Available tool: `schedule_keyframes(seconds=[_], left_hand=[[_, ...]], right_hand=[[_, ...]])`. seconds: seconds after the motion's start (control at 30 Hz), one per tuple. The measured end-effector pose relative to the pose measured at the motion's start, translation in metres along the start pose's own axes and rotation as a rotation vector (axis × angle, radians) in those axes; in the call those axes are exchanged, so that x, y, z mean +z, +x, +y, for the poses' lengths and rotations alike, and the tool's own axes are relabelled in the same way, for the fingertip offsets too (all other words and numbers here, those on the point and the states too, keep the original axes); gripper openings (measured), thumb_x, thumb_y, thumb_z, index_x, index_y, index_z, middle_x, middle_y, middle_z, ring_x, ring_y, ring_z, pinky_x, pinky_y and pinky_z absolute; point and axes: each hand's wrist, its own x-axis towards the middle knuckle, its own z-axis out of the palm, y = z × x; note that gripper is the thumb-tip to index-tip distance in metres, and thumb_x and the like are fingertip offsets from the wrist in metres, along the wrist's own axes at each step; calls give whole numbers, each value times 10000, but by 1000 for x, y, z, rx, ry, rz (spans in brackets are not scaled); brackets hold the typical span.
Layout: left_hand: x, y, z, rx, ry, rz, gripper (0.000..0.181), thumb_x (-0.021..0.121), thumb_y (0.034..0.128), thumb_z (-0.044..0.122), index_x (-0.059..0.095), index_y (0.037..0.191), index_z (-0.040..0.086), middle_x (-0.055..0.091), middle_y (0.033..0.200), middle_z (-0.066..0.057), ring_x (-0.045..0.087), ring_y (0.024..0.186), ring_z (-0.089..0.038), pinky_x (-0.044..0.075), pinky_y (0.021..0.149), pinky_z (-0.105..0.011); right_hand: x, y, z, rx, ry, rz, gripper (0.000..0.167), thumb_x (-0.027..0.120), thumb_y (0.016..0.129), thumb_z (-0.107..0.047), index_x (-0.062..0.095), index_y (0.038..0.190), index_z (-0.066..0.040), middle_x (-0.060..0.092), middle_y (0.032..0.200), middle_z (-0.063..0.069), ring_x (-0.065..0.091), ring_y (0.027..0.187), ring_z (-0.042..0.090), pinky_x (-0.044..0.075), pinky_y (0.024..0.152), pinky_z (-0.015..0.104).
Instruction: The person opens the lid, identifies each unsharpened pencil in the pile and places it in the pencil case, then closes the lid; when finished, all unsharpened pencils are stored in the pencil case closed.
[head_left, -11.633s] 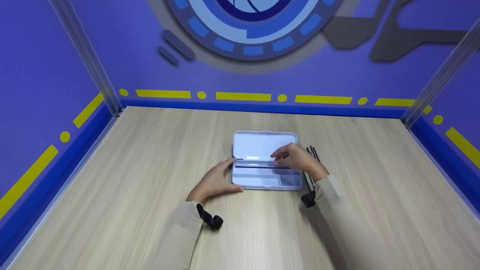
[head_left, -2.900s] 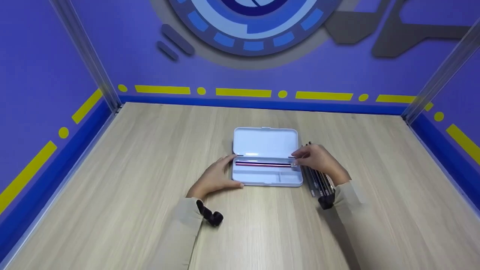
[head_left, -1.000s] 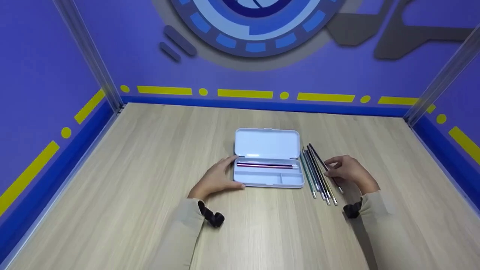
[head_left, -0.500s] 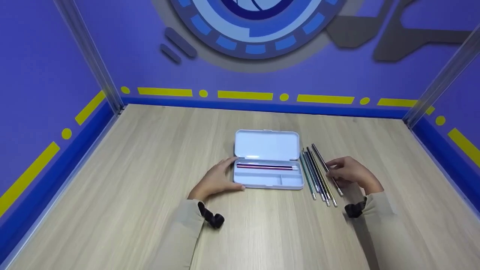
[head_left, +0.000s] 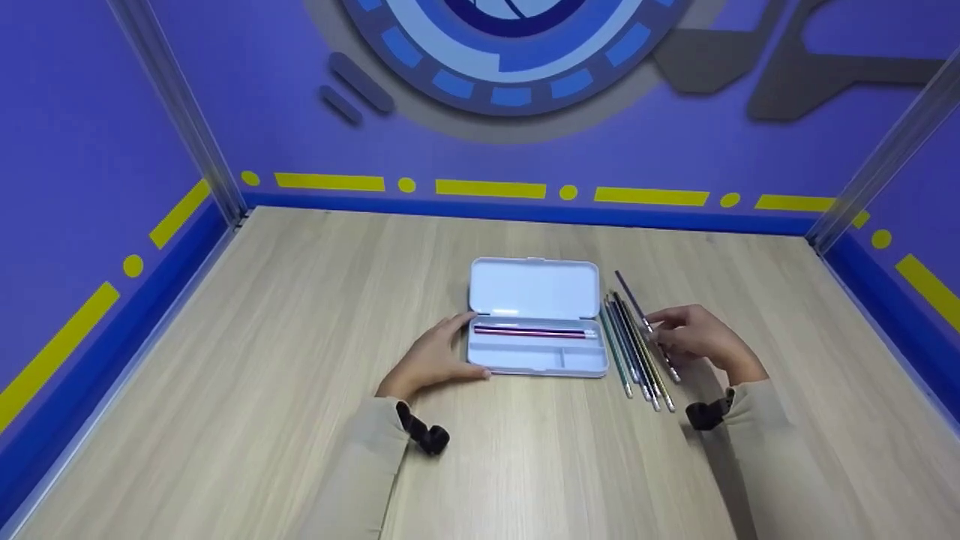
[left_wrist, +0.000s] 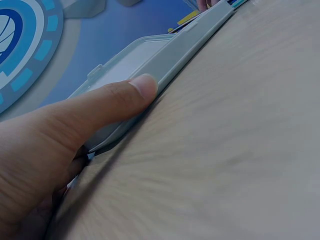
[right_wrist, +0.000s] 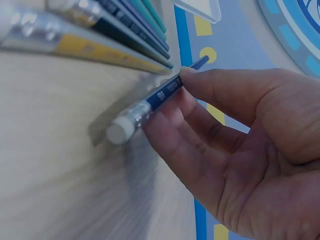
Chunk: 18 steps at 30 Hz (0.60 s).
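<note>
A white pencil case [head_left: 534, 287] stands with its lid raised on the table. My left hand [head_left: 433, 361] holds its left end, thumb [left_wrist: 142, 89] against the front wall and fingers at the hinge corner. Inside the back compartment lie reddish-purple pencils [head_left: 525, 331] with white erasers. To the right of the case, my right hand [head_left: 697, 336] pinches a dark blue pencil [right_wrist: 159, 98] between thumb and fingers. Its white eraser end [right_wrist: 120, 131] points toward the wrist camera, slightly above the table. Several loose pencils [head_left: 636, 352], green, dark and yellow, lie side by side between that hand and the case.
The front compartments [head_left: 514, 358] of the case show bare floors, split by a small divider. Wood-grain table [head_left: 337, 285] surrounds everything. Blue panels [head_left: 480, 165] with yellow marks stand at the back and sides.
Earlier, my right hand was over the case; it has since moved right to the loose pencils. Over the last half second, the pinched pencil has lifted and shifted away. My left hand stays put.
</note>
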Motion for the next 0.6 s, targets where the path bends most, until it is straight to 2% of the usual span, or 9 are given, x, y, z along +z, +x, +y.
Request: schedule_keyframes(seconds=[0.23,0.37,0.5,0.6], left_hand=[[-1,0,0,-13,7,-2,1043,881,583,490,386,1473,266,375,1515,-143,337,1399,-353,283,1145,-522],[0,1,0,-10,11,-1,1046,882,579,490,386,1473,271,380,1513,-137,345,1396,-345,285,1147,-512],[0,2,-1,-8,13,0,1036,883,579,488,393,1467,277,389,1509,-126,345,1398,-335,290,1147,-502],[0,1,-1,-1,9,1,1023,884,582,485,407,1460,268,408,1499,-119,347,1398,-326,302,1142,-496]], right_hand=[[2,1,-7,-46,-29,50,405,600,917,-122,573,1302,4,627,1070,187,550,712,146,497,565,262],[3,2,-13,-57,-28,66,405,606,929,-145,574,1311,-15,611,1157,219,582,848,187,556,660,308],[4,2,-18,-86,9,62,401,606,933,-139,574,1313,-17,607,1170,231,617,931,211,593,740,383],[6,3,-23,-102,33,55,395,605,932,-124,576,1312,-18,605,1158,223,620,938,202,597,745,391]])
